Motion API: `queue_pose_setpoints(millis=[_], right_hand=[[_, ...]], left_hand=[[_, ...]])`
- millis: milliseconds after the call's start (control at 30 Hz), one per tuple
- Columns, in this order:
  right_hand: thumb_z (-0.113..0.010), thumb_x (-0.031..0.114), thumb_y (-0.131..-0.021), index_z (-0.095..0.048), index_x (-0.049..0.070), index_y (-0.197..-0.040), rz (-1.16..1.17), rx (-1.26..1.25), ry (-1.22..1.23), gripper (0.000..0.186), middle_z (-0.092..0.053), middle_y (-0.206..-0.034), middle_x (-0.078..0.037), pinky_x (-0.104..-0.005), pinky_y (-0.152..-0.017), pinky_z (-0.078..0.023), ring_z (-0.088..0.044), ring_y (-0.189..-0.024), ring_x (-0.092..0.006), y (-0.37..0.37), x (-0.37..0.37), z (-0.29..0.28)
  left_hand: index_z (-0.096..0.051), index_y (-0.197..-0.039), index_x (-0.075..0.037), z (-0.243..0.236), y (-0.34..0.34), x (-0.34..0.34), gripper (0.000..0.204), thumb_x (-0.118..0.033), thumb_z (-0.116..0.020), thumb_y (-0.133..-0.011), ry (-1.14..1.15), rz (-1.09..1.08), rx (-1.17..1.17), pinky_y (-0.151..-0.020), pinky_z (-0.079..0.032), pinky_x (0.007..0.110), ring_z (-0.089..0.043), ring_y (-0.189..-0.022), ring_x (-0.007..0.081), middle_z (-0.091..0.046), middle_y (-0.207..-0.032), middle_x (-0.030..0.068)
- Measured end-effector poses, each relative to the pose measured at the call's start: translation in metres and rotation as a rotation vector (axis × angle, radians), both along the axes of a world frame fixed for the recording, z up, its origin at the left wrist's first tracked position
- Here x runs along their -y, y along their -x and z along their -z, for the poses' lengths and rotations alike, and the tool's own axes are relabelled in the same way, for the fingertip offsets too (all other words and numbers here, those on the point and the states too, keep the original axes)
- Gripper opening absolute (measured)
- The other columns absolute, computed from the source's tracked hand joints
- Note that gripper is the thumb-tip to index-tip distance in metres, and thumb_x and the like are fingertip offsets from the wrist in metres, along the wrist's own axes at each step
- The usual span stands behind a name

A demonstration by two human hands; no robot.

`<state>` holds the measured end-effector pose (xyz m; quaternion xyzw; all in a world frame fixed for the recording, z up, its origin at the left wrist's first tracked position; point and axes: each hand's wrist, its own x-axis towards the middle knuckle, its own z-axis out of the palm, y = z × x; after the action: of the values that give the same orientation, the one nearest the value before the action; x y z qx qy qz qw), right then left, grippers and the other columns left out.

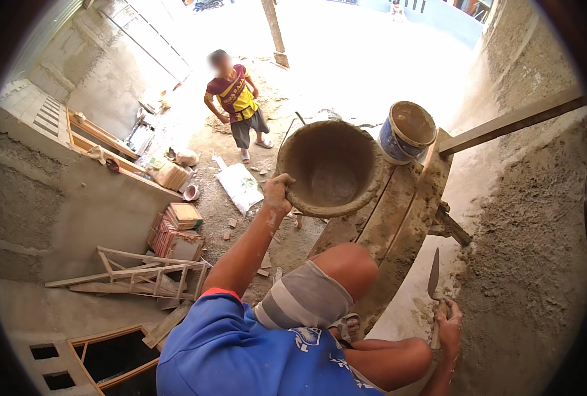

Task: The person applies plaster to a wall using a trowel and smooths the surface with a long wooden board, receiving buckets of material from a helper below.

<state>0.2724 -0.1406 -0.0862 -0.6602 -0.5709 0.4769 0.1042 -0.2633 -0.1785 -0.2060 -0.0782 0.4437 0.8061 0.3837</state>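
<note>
- Left hand (278, 193) clamped on mortar-caked bucket's (333, 168) rim.
- Right hand (448, 323) gripping trowel (433, 277), below-right of bucket.
- Blue-sided bucket (406, 132) just right of caked bucket, on plank (399, 218).

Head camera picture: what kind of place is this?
Probably a building site. The right hand holds a trowel against a rough plastered wall, the left hand grips a mortar-caked bucket, and bricks are stacked on the ground below.

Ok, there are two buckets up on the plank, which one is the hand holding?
The large mortar-caked bucket, tipped toward the camera: the left hand grips its rim. The smaller blue bucket stands upright beyond it, untouched.
</note>
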Motion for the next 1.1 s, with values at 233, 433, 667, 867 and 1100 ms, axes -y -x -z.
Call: queue_pose_setpoints(millis=[233, 433, 667, 867, 1100], right_hand=[[-0.057, 0.001, -0.075, -0.046, 0.001, -0.122, -0.009, -0.023, 0.08, 0.048, -0.058, -0.076, -0.01, -0.0278, -0.045, -0.045, -0.055, -0.053, -0.0157, -0.017, 0.013, 0.049], [-0.065, 0.007, -0.073, -0.051, 0.0, -0.117, -0.082, 0.191, -0.017, 0.047, -0.059, -0.089, -0.014, -0.0336, -0.063, -0.049, -0.059, -0.072, -0.0207, -0.073, 0.02, 0.107], [-0.056, -0.002, -0.073, -0.049, -0.002, -0.117, -0.156, 0.193, -0.097, 0.045, -0.058, -0.083, -0.012, -0.0277, -0.048, -0.045, -0.056, -0.059, -0.0147, -0.057, 0.03, 0.082], [-0.06, 0.004, -0.073, -0.051, -0.004, -0.115, 0.047, 0.237, 0.171, 0.043, -0.059, -0.095, -0.016, -0.0311, -0.063, -0.049, -0.06, -0.071, -0.0194, -0.03, 0.04, 0.031], [-0.061, 0.007, -0.073, -0.053, -0.003, -0.114, -0.019, 0.29, 0.017, 0.044, -0.06, -0.102, -0.018, -0.0334, -0.081, -0.046, -0.059, -0.092, -0.0238, -0.044, 0.054, 0.043]], left_hand=[[-0.046, -0.06, -0.008, 0.072, 0.026, 0.121, 0.019, 0.008, -0.058, -0.062, 0.434, -0.132, 0.131, -0.044, -0.034, 0.028, -0.038, -0.045, 0.0121, -0.039, -0.053, 0.0014], [-0.045, -0.065, -0.009, 0.116, 0.024, 0.169, 0.016, 0.003, -0.055, -0.065, 0.664, -0.077, 0.417, -0.054, -0.047, 0.041, -0.043, -0.049, 0.0183, -0.041, -0.058, 0.0034], [-0.046, -0.067, -0.007, 0.183, 0.035, 0.197, 0.01, -0.003, -0.055, -0.067, 0.731, -0.101, 0.381, -0.068, -0.049, 0.06, -0.053, -0.06, 0.0304, -0.045, -0.066, 0.0086], [-0.047, -0.072, -0.005, 0.189, 0.032, 0.174, 0.008, -0.006, -0.053, -0.068, 0.751, -0.103, 0.391, -0.068, -0.049, 0.06, -0.056, -0.066, 0.0352, -0.05, -0.072, 0.0113], [-0.05, -0.082, -0.003, 0.205, 0.045, 0.163, 0.014, -0.006, -0.053, -0.069, 0.645, -0.129, 0.416, -0.066, -0.051, 0.061, -0.057, -0.068, 0.0351, -0.053, -0.08, 0.0147]])
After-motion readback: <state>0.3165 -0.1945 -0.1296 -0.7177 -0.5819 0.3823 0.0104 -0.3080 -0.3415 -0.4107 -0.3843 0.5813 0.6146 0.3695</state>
